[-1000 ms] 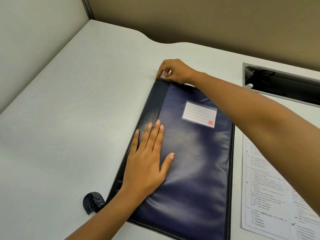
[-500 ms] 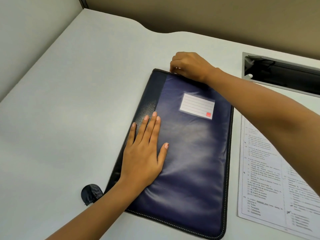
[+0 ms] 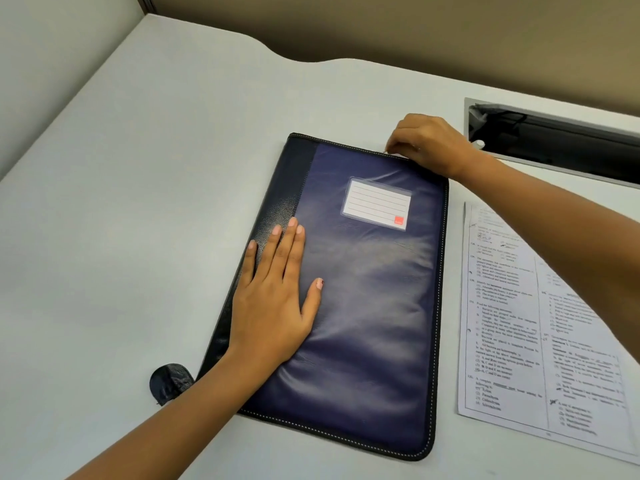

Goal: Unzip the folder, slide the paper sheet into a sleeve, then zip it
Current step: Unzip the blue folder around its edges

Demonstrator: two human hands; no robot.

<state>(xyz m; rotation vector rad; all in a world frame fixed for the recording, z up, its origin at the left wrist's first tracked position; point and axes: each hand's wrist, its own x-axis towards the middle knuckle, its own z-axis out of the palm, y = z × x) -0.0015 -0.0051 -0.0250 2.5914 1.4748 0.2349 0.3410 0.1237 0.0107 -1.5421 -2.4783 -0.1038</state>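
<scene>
Head view looks down on a pale grey table (image 3: 138,202) that fills most of the frame, with a dark blue zip folder (image 3: 374,323) lying flat and closed at its centre, spine to the left. Right of the folder and just apart from it lies the printed paper sheet (image 3: 512,323), flat on the table and partly crossed by the right forearm. A recessed cable slot (image 3: 554,140) sits in the table at the upper right. The left hand (image 3: 273,306) lies palm down on the folder's left half, fingers straight and spread, pressing the cover to steady it. The right hand (image 3: 429,143) is at the folder's upper right corner, its fingers curled and pinching something small on the top edge, most likely the zip pull (image 3: 387,152), though it is too small to be sure. A lined label (image 3: 377,204) sits in a clear pocket on the upper cover, and a small round leather tab (image 3: 169,382) lies at the lower left corner. Judging by this, unzipping is under way but not finished: the right and bottom edges look closed, the cover is not lifted, and the sheet is outside. Opening, sleeving the sheet and zipping up remain.
</scene>
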